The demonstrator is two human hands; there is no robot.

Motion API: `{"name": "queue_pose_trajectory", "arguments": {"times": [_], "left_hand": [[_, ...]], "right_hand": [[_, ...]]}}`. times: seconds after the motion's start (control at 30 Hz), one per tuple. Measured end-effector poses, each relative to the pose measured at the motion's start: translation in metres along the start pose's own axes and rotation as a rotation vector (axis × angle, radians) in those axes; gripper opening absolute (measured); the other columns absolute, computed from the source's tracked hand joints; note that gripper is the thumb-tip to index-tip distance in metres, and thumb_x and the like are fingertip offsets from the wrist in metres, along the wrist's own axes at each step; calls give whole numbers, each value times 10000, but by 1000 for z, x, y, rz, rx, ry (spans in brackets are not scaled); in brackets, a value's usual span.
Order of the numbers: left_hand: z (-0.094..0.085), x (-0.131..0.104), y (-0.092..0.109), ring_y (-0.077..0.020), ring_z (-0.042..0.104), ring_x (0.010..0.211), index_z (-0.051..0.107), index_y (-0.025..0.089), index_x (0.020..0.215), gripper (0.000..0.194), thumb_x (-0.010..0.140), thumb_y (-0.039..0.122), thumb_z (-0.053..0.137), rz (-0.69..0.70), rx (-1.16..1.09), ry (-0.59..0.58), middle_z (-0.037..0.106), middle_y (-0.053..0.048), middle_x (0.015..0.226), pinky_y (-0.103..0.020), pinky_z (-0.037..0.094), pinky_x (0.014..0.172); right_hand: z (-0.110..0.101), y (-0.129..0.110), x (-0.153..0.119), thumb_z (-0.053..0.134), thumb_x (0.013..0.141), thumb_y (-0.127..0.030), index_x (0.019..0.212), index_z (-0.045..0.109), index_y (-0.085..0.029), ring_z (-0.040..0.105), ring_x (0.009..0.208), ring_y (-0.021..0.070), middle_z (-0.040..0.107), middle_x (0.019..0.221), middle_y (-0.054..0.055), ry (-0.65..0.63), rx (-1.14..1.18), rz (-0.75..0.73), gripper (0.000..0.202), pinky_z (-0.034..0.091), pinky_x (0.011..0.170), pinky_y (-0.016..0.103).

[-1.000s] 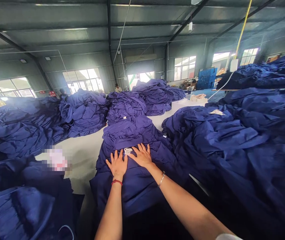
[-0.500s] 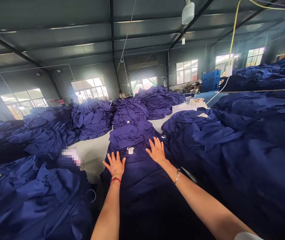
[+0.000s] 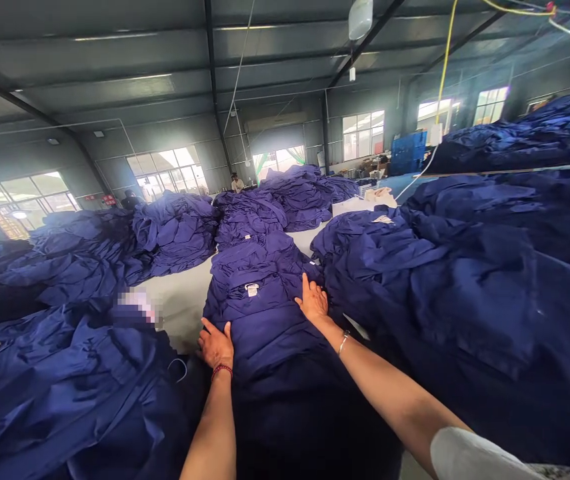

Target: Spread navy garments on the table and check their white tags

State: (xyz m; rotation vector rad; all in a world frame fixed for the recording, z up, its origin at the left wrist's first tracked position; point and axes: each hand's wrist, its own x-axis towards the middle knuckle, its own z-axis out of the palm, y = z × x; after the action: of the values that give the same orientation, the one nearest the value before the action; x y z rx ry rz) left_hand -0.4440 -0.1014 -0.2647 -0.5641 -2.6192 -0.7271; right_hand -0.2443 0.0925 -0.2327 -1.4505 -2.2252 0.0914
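Resting my left fingers point(image 3: 209, 340) at the left edge of the navy garment point(image 3: 275, 330), right fingers point(image 3: 317, 297) near its right edge. On each, thumb and index apart, others curled; cannot tell whether those pinch cloth. Garment lies straight before me, pale counter point(image 3: 179, 297) showing at left, navy heap point(image 3: 465, 300) at right. Long axis runs away from me; white label point(image 3: 251, 291) sits toward the far end.

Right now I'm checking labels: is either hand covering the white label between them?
No, the white label shows uncovered on blue cloth, apart from the left hand and right hand.
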Motion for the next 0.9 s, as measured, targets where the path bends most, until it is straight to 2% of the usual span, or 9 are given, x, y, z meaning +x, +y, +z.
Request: {"name": "queue_pose_trajectory", "arguments": {"times": [0.1, 0.23, 0.33, 0.43, 0.5, 0.57, 0.67, 0.77, 0.9], "left_hand": [[-3, 4, 5, -338, 647, 1042, 456, 53, 1437, 631, 971, 477, 443, 56, -1, -60, 658, -241, 1135, -439, 526, 816], [-9, 17, 19, -278, 689, 903, 635, 174, 1241, 431, 1001, 433, 389, 100, -38, -195, 706, -158, 1089, -353, 519, 711], [-12, 28, 34, -268, 678, 941, 643, 185, 1225, 417, 1000, 432, 393, 138, -84, -121, 684, -151, 1148, -341, 521, 733], [-11, 38, 48, -290, 636, 1052, 656, 149, 1189, 410, 982, 425, 435, 200, -126, -29, 645, -178, 1168, -373, 524, 838], [-5, 43, 54, -324, 588, 1152, 636, 124, 1233, 474, 957, 475, 476, 198, -159, 13, 597, -214, 1243, -412, 514, 908], [4, 48, 58, -357, 508, 1283, 546, 128, 1379, 622, 925, 552, 507, 196, -199, 3, 482, -249, 1418, -443, 499, 966], [22, 58, 62, -374, 333, 1452, 318, 211, 1563, 840, 875, 644, 532, 234, -216, -148, 263, -228, 1610, -464, 465, 1040], [38, 69, 64, -378, 265, 1492, 237, 284, 1595, 895, 850, 676, 540, 258, -175, -337, 287, -195, 1620, -495, 418, 1089], [50, 82, 65, -384, 268, 1490, 375, 340, 1542, 788, 849, 675, 542, 297, -136, -456, 328, -164, 1611, -517, 387, 1111]], "right_hand": [[-1, -6, 1, 619, 900, -220, 1530, 345, -230, 607, 1094, 224, 565, 1246, 116, -32, 30, -86, 687, 461, 887, 294], [-3, -15, 5, 591, 916, -186, 1329, 570, -277, 615, 1039, 183, 565, 1217, 65, -22, 95, -166, 424, 485, 822, 244], [-1, -24, 11, 608, 912, -204, 1178, 650, -291, 565, 1098, 197, 561, 1221, 54, 41, 135, -217, 284, 509, 805, 244], [3, -35, 20, 587, 925, -215, 1149, 666, -284, 516, 1165, 219, 528, 1320, 67, 99, 201, -218, 247, 526, 853, 282], [6, -42, 26, 552, 951, -258, 1235, 636, -278, 509, 1194, 228, 491, 1402, 79, 88, 248, -194, 298, 511, 921, 320], [9, -49, 30, 536, 965, -363, 1399, 529, -276, 494, 1254, 254, 428, 1494, 104, 30, 272, -178, 443, 479, 984, 362], [11, -59, 35, 605, 898, -537, 1576, 262, -322, 445, 1353, 322, 292, 1606, 137, -114, 255, -167, 790, 436, 1026, 415], [14, -66, 41, 692, 825, -554, 1593, 136, -395, 434, 1380, 354, 265, 1630, 141, -238, 198, -154, 962, 417, 1026, 430], [16, -69, 51, 690, 820, -568, 1586, 140, -421, 456, 1374, 353, 344, 1598, 146, -325, 158, -146, 954, 409, 1025, 436]]}}
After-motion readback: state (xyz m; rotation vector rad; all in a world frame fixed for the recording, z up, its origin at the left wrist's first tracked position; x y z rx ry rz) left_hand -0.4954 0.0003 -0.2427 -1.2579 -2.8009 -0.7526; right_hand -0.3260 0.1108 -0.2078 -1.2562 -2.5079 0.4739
